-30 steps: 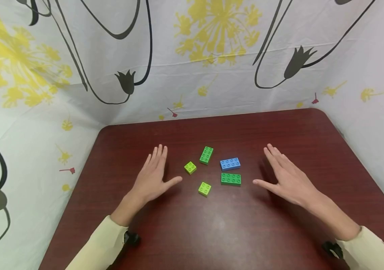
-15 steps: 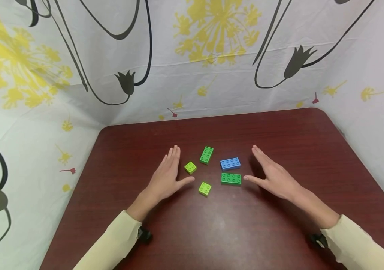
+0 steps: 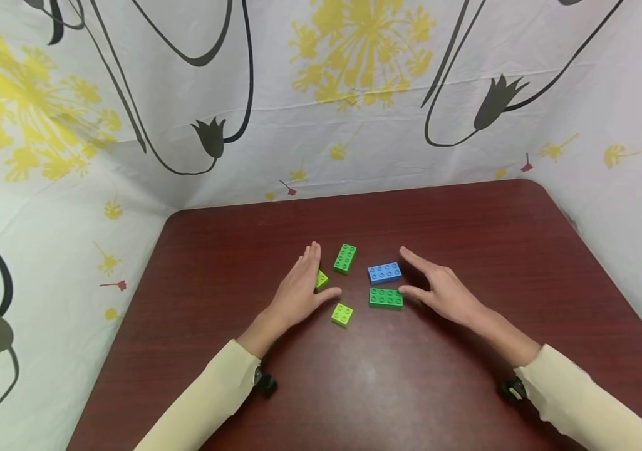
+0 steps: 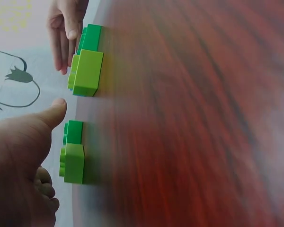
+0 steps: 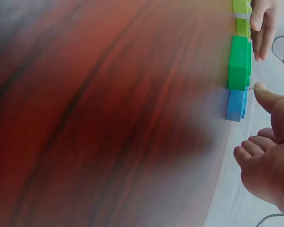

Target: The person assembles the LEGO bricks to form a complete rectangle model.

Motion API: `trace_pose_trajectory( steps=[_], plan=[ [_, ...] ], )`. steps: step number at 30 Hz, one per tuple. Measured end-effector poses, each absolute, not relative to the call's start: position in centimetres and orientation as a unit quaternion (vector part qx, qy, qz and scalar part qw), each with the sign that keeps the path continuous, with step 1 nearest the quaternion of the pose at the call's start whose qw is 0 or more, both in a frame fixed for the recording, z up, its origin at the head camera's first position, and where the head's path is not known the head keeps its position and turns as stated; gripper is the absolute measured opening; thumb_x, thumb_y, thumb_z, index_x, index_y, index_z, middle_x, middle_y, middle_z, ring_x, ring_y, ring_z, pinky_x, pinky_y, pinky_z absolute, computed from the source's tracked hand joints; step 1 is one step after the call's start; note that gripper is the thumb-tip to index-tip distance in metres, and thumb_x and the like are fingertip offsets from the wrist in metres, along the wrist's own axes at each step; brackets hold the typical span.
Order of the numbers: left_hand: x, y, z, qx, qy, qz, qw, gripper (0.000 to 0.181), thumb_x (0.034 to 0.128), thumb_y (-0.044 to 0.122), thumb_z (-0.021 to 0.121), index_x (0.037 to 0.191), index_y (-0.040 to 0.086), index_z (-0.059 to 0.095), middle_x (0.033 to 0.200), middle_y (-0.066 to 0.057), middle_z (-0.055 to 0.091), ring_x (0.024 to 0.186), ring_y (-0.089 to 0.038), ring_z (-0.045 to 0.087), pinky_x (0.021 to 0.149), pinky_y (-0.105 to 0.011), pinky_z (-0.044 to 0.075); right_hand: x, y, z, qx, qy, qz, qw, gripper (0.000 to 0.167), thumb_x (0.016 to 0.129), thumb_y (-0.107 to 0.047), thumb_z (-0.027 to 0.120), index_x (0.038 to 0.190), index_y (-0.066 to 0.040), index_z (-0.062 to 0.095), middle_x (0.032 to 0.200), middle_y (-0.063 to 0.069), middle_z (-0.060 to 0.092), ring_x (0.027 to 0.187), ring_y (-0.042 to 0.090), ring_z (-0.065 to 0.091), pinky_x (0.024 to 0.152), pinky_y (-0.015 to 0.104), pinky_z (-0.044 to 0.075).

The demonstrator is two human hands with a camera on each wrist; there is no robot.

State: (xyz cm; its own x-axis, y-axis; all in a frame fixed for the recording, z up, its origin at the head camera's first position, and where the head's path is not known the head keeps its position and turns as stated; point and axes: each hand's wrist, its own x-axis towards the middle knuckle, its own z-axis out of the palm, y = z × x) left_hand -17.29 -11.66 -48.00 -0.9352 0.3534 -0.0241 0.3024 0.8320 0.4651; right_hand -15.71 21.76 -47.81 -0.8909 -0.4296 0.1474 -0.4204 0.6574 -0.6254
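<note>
In the head view my left hand [image 3: 298, 291] hovers with straight fingers and the thumb spread. It partly hides one small lime toy brick [image 3: 322, 279]; the left wrist view shows a gap between hand and bricks. A second small lime brick [image 3: 342, 314] lies in front of the left thumb. My right hand [image 3: 447, 291] is held with its fingers loosely extended, beside a blue eight-stud brick [image 3: 384, 273] and a long green brick [image 3: 385, 297]. Its thumb tip overlaps the green brick's right end in the head view, but appears apart in the right wrist view.
Another long green brick [image 3: 345, 258] lies farther back, between the hands. All the bricks rest on a dark red-brown wooden table [image 3: 354, 388]. A white patterned cloth [image 3: 298, 138] hangs behind the table and along its sides.
Both hands have moved inward toward the bricks, the left one rightward and the right one leftward. The left hand now covers part of a lime brick. The bricks have stayed in place.
</note>
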Motion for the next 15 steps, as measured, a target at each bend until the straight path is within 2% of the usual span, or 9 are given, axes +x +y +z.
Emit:
trace_pose_trajectory(
  steps=[7,15],
  plan=[
    [-18.0,-10.1,-47.9,0.169,0.954,0.244,0.049,0.101,0.0986,0.047,0.075,0.170,0.005,0.017,0.176,-0.012,0.018,0.161,-0.026,0.020,0.126,-0.046,0.026,-16.6,21.2,-48.1,-0.238,0.903,-0.358,-0.010,0.073,0.096,-0.012,0.081,0.160,-0.004,0.047,0.157,0.019,0.052,0.137,0.039,0.057,0.104,0.059,0.052],
    [-18.8,-9.0,-47.8,0.170,0.954,0.246,0.031,0.088,0.0995,0.042,0.076,0.167,0.008,0.032,0.167,-0.014,0.039,0.151,-0.032,0.044,0.116,-0.055,0.042,-17.3,20.7,-48.4,-0.227,0.897,-0.379,0.013,0.065,0.094,-0.009,0.082,0.153,-0.005,0.057,0.148,0.020,0.060,0.134,0.036,0.060,0.100,0.055,0.055]
  ],
)
